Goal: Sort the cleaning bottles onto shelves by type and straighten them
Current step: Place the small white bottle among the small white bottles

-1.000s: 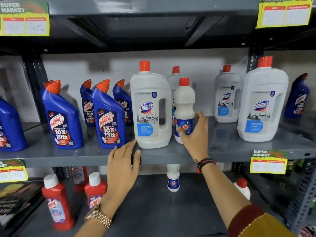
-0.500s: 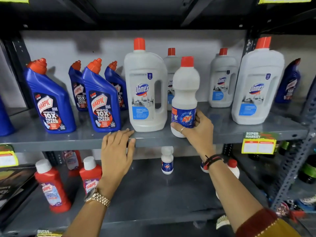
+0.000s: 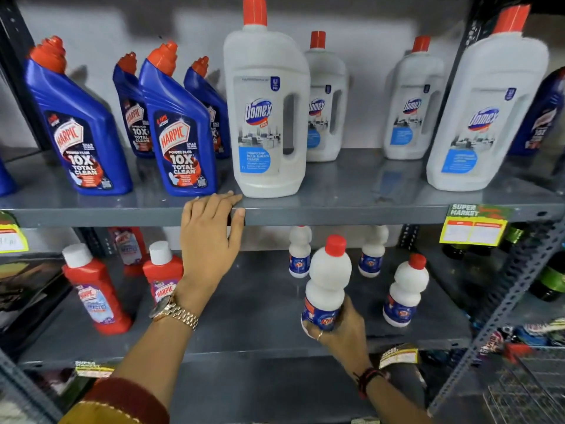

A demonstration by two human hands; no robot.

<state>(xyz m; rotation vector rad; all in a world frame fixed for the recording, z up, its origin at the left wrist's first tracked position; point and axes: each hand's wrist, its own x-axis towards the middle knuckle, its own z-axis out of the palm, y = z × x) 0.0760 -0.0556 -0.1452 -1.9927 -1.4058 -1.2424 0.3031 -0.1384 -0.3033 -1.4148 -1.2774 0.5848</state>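
My right hand grips the base of a small white Rin bottle with a red cap, held upright just above the front of the lower shelf. Three more small white Rin bottles stand on that shelf behind and to the right. My left hand rests flat on the front edge of the upper shelf, fingers spread, holding nothing. On the upper shelf stand several blue Harpic bottles at left and several white Domex jugs from the middle to the right.
Red Harpic bottles with white caps stand at the lower shelf's left. One blue bottle sits at the upper shelf's far right. A yellow price tag hangs on the upper shelf edge. Dark bottles fill the neighbouring rack right.
My right hand has lifted the Rin bottle off the upper shelf and brought it down to the lower shelf. My left hand stayed on the upper shelf edge. The camera tilted downward.
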